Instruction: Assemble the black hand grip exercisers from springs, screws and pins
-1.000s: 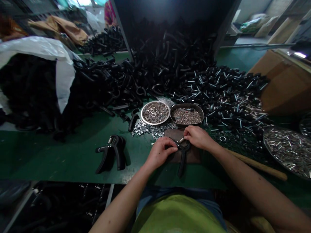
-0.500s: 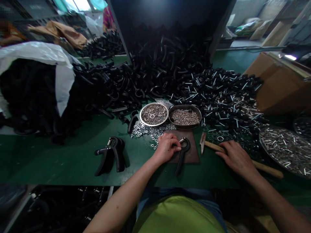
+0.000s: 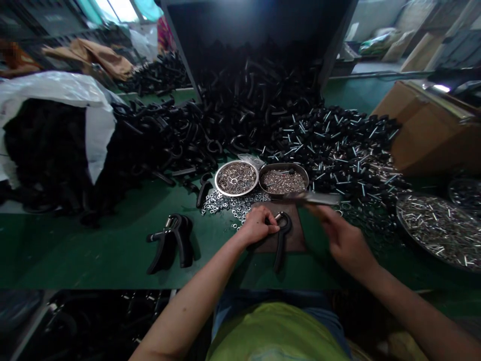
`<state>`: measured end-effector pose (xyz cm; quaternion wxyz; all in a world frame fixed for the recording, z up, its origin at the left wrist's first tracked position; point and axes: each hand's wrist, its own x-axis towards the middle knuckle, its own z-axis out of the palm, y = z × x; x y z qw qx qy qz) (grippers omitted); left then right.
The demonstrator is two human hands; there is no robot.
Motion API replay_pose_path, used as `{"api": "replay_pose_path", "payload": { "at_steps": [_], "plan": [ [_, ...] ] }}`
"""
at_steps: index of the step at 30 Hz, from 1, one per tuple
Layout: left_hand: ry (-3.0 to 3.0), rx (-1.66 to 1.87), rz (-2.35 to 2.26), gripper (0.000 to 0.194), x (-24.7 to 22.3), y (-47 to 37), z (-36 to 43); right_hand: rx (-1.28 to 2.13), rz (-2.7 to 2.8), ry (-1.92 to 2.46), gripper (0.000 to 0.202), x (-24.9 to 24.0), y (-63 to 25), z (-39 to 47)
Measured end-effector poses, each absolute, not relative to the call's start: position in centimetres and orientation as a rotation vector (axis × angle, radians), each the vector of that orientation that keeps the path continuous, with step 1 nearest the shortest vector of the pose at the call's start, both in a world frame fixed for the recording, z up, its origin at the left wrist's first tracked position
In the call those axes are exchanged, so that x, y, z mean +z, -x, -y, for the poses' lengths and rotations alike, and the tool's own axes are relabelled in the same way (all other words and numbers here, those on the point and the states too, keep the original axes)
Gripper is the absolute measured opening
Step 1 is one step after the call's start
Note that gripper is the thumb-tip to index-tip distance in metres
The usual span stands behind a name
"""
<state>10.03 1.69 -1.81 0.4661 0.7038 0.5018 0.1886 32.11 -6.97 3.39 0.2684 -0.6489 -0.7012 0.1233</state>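
Observation:
My left hand (image 3: 259, 225) is closed on a black spring clamp (image 3: 281, 245), its fingers near the clamp's pivot and small metal spring. The clamp lies on a brown square pad (image 3: 296, 235) on the green table. In my right hand (image 3: 347, 243) is a hammer (image 3: 311, 198), raised off the table and blurred by motion; its head is level with the far edge of the pad. Loose nuts (image 3: 236, 205) are scattered just beyond my left hand. Two more black clamps (image 3: 175, 240) stand together to the left.
Behind the pad sit a round bowl of metal pins (image 3: 217, 179) and an oval tin of small rivets (image 3: 308, 181). Black clamp parts (image 3: 169, 130) heap up at the back. Black-headed screws (image 3: 338, 135) pile at right, near a cardboard box (image 3: 424, 125) and a wide pan of pins (image 3: 399, 220).
My right hand has taken hold of the hammer, lifted it from the table and swung its head left toward the pad. My left hand stays at the clamp.

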Motion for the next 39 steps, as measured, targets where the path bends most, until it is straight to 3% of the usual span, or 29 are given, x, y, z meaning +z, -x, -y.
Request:
{"api": "replay_pose_path", "payload": {
  "at_steps": [3, 8, 12, 18, 21, 24, 28, 33, 37, 39],
  "plan": [
    [-1.787, 0.433, -1.250, 0.009, -1.9, -10.1, -1.5, 0.426, 2.090, 1.857, 0.034, 3.1, -31.8, 6.6],
    [-1.858, 0.446, -1.248, 0.010, -2.2, -10.1, -1.5, 0.209, 1.858, 1.768, 0.039, 3.4, -31.6, 6.9],
    [-1.922, 0.464, -1.252, 0.011, -2.3, -10.0, -0.8, 0.381, 2.150, 2.005, 0.032, 1.5, -31.9, 6.0],
    [-2.004, 0.766, -1.523, 0.036, -2.7, -8.5, 3.3, 0.379, 2.010, 1.814, 0.035, 4.7, -31.8, 7.9],
    [-2.039, 0.661, -1.533, 0.023, -3.0, -7.8, 4.8, 0.221, 1.789, 1.630, 0.034, 5.6, -31.1, 10.0],
    [-2.072, 0.565, -1.512, 0.009, -3.2, -7.7, 5.1, 0.181, 1.943, 1.688, 0.032, 3.9, -30.6, 10.3],
    [-2.120, 0.542, -1.511, 0.007, -3.3, -7.8, 4.8, 0.379, 2.236, 1.842, 0.032, 2.9, -30.3, 9.1],
    [-2.146, 0.516, -1.519, 0.008, -3.3, -7.8, 4.7, 0.247, 2.087, 1.722, 0.036, 3.4, -30.2, 9.4],
    [-2.136, 0.429, -1.556, 0.011, -3.1, -8.2, 4.4, 0.327, 2.311, 1.878, 0.033, 1.3, -31.0, 9.5],
    [-2.131, 0.395, -1.571, 0.011, -2.6, -7.8, 4.1, 0.188, 2.264, 1.937, 0.035, 0.3, -32.1, 9.5]
  ]
}}
